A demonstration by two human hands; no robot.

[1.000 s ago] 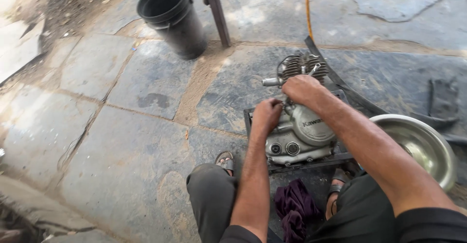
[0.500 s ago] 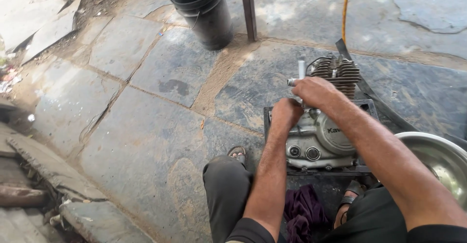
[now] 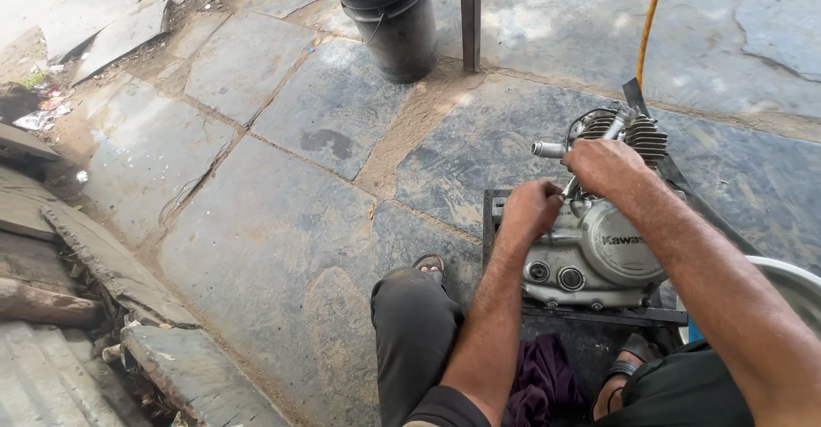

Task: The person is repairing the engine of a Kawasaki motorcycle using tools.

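Note:
A grey motorcycle engine [image 3: 599,256] with a finned cylinder sits on a dark metal stand [image 3: 496,213] on the stone floor, right of centre. My left hand [image 3: 530,209] is closed against the engine's left side, fingers curled on a part I cannot make out. My right hand [image 3: 603,166] rests on top of the engine beside a short metal stub [image 3: 547,149], fingers bent down over the casing. My knees frame the stand at the bottom, with a purple rag [image 3: 543,384] between them.
A black bucket [image 3: 389,17] stands at the top centre beside a rusty upright post [image 3: 470,17]. A yellow hose [image 3: 647,25] runs down behind the engine. A steel bowl [image 3: 791,286] lies at the right edge. Broken slabs and rubble [image 3: 77,290] line the left.
The view has swung to the left, so the engine now sits further right and the rubble shows. Both hands have stayed on the engine, shifting only slightly.

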